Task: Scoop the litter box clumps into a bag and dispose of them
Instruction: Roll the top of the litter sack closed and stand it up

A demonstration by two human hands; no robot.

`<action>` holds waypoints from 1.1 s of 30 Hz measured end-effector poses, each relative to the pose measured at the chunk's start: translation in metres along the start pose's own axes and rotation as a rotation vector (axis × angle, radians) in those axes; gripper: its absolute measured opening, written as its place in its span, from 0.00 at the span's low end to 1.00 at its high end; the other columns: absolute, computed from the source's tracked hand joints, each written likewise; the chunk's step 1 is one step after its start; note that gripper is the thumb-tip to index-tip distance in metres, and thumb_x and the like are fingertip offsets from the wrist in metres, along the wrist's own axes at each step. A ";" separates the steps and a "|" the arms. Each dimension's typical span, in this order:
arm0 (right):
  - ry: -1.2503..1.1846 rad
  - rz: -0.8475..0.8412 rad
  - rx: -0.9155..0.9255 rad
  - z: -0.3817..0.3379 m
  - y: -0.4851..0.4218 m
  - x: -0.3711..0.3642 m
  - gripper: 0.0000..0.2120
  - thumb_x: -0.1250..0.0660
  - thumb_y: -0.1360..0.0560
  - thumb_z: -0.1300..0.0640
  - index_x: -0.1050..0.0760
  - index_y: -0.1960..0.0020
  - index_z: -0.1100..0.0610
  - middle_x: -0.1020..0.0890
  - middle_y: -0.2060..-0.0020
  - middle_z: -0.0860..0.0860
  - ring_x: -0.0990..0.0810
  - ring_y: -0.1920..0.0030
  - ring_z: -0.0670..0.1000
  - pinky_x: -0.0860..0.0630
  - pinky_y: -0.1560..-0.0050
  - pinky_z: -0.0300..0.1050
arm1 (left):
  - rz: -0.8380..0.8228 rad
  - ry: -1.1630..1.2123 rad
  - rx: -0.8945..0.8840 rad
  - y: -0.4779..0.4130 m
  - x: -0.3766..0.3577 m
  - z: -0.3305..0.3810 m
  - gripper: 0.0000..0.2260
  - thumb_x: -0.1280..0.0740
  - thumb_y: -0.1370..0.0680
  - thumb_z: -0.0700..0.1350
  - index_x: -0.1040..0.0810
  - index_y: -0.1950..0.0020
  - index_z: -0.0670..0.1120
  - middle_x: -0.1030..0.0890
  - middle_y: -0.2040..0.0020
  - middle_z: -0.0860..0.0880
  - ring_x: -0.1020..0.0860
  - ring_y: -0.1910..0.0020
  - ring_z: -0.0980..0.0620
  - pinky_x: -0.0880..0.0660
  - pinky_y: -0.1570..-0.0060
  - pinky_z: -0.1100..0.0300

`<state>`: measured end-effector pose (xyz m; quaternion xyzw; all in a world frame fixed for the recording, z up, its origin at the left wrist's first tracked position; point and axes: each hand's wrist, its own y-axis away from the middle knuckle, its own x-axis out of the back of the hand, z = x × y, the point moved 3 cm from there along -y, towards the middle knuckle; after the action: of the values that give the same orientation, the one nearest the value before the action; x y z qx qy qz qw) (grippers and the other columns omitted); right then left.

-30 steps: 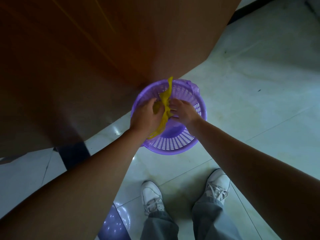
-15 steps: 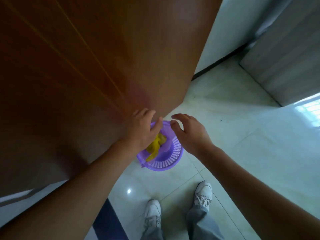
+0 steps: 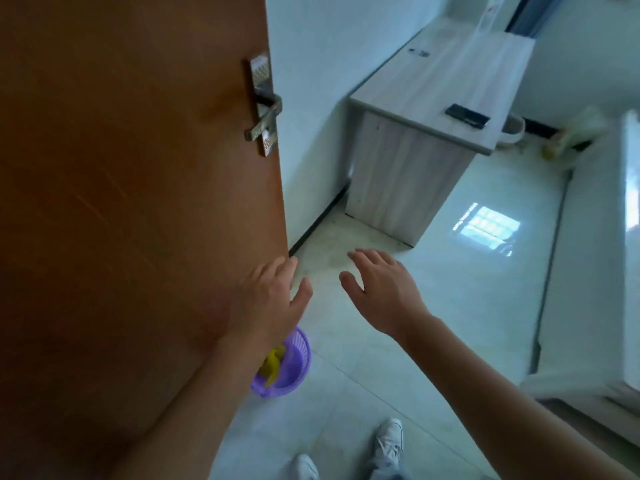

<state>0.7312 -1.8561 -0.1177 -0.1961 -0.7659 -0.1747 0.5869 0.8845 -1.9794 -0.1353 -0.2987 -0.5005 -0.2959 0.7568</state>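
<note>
Hovering, 2 empty hands: left hand [image 3: 268, 303], right hand [image 3: 384, 292], fingers spread. Yellow bag [image 3: 272, 365] inside purple basket [image 3: 296, 374], beside door [image 3: 138, 202].

A brown door [image 3: 138, 202] and grey desk [image 3: 433, 109] flank pale glossy floor tiles [image 3: 450, 306].

Purple basket [image 3: 298, 358]: round plastic, slotted wall, open top. It stands upright on the pale tile floor [image 3: 381, 393], right at the foot of the brown door [image 3: 138, 202]. Only the right part shows; the left side is hidden.

Yellow bag [image 3: 273, 362]: thin crumpled plastic. It lies inside the basket, bunched against the left inner side, with its upper end reaching about rim level. The bag looks slack and folded over itself, not spread out. Can't make out its contents or whether it's tied.
</note>
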 end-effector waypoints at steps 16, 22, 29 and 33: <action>0.000 0.186 -0.368 0.104 0.181 0.109 0.29 0.50 0.19 0.39 0.40 0.22 0.53 0.36 0.23 0.51 0.40 0.23 0.53 0.42 0.25 0.49 | -0.070 -0.091 -0.435 0.027 0.038 0.224 0.30 0.53 0.20 0.62 0.25 0.30 0.48 0.20 0.36 0.49 0.21 0.40 0.48 0.25 0.40 0.51; -0.003 0.174 -0.395 0.137 0.202 0.109 0.29 0.48 0.19 0.39 0.39 0.23 0.54 0.34 0.24 0.52 0.38 0.24 0.54 0.41 0.25 0.50 | -0.091 -0.151 -0.465 0.037 0.025 0.263 0.27 0.51 0.19 0.62 0.23 0.35 0.48 0.18 0.41 0.49 0.20 0.44 0.48 0.25 0.41 0.49; -0.019 0.132 -0.371 0.145 0.198 0.091 0.28 0.46 0.18 0.41 0.35 0.25 0.55 0.31 0.26 0.53 0.35 0.25 0.55 0.38 0.27 0.51 | -0.119 -0.200 -0.465 0.034 0.008 0.267 0.26 0.51 0.20 0.61 0.21 0.39 0.47 0.17 0.45 0.48 0.20 0.48 0.47 0.25 0.45 0.49; 0.021 0.126 -0.401 0.154 0.177 0.092 0.28 0.47 0.19 0.40 0.35 0.25 0.55 0.30 0.27 0.52 0.34 0.26 0.54 0.37 0.28 0.50 | -0.111 -0.193 -0.500 0.008 -0.005 0.268 0.26 0.51 0.20 0.61 0.21 0.40 0.47 0.17 0.45 0.49 0.20 0.49 0.48 0.24 0.46 0.51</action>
<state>0.6707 -1.6181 -0.0605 -0.3547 -0.6959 -0.2885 0.5537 0.7329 -1.7729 -0.0551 -0.4750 -0.4974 -0.4216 0.5910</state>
